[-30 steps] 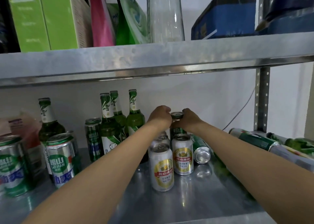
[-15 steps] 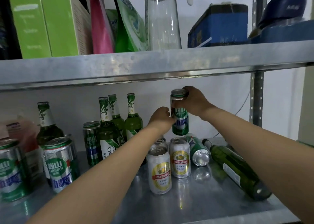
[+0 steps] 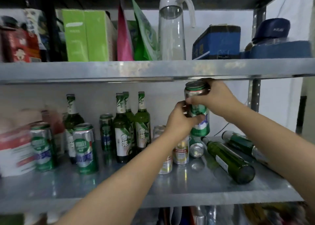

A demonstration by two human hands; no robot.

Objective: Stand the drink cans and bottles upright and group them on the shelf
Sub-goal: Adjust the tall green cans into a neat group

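head view: right hand (image 3: 214, 98) grips the green can (image 3: 201, 128) round its top and left hand (image 3: 179, 122) pinches its middle, upright above the shelf (image 3: 187, 187), right of centre. lower it straight beside the gold cans (image 3: 181, 152), clear of the lying bottle (image 3: 226, 160).

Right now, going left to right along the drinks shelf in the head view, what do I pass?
Red-and-white pack, green can, second green can, dark slim can, three upright bottles, held can, lying dark bottle, rear lying bottle.

Shiny metal can (image 3: 200, 128), glass bottle (image 3: 229, 160), galv. shelf (image 3: 196, 186).
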